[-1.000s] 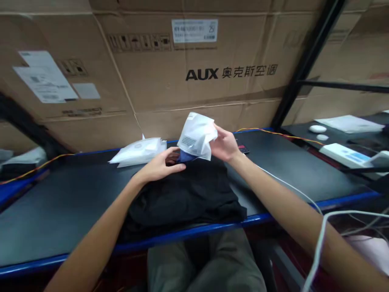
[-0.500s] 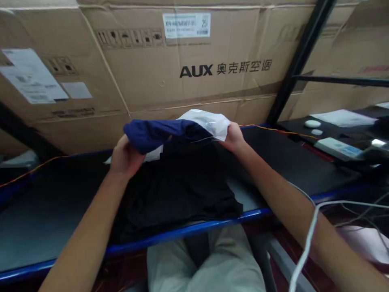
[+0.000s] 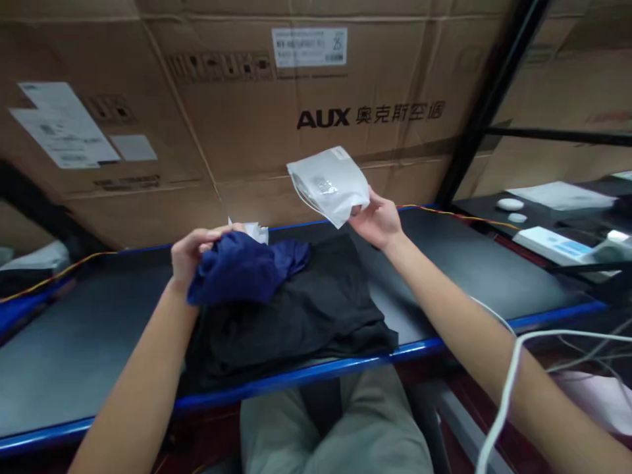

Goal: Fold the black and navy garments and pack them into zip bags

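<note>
The left hand (image 3: 197, 253) grips a bunched navy cloth (image 3: 241, 266) above folded black fabric (image 3: 306, 316) on the tabletop (image 3: 133, 322). The right hand (image 3: 378, 220) pinches a white pouch (image 3: 328, 184), raised before the cardboard box (image 3: 247, 148).

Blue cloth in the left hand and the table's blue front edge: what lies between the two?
The black cloth, lying on the table, fills the stretch between the blue cloth and the front edge; the head view shows it.
</note>
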A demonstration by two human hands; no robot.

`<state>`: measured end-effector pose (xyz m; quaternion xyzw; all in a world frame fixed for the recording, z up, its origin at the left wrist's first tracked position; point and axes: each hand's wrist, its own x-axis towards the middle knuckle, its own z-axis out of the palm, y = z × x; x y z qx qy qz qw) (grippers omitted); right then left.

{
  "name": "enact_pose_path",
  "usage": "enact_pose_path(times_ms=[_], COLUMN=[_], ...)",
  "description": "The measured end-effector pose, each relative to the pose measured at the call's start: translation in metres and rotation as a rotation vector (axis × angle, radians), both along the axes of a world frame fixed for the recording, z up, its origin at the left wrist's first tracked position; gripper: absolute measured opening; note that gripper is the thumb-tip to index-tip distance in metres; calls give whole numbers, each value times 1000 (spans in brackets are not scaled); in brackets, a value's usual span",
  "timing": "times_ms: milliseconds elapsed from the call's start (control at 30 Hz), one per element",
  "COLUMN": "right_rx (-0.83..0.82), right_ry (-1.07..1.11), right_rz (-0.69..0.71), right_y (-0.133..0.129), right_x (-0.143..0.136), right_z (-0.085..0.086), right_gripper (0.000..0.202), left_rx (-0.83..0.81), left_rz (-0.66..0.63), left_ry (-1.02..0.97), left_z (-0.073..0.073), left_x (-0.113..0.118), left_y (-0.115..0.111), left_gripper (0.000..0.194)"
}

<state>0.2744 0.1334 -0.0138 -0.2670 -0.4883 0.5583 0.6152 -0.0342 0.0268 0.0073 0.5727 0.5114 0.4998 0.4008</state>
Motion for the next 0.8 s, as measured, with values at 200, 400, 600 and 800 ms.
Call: enact_pose_path(times_ms=[200,400,600,800], right_rx=[-44,-37,415,744], right_ry=[-132,-328,-666,-1084], right_rz=[228,362,318,221], right_y=[-32,-37,-41,-49], right_x=[-35,-56,-55,-56], right_z=[-3,-28,-38,-44], right_gripper=[19,26,40,66], left_rx=[-57,79,87,-94], left_rz=[-310,106,501,432], left_ry=[-164,-349,-447,-217], left_z=[-13,-12,-8,-29], left_x=[33,21,-11,-25], left_y=[7,22,36,46], left_gripper=[58,26,10,8])
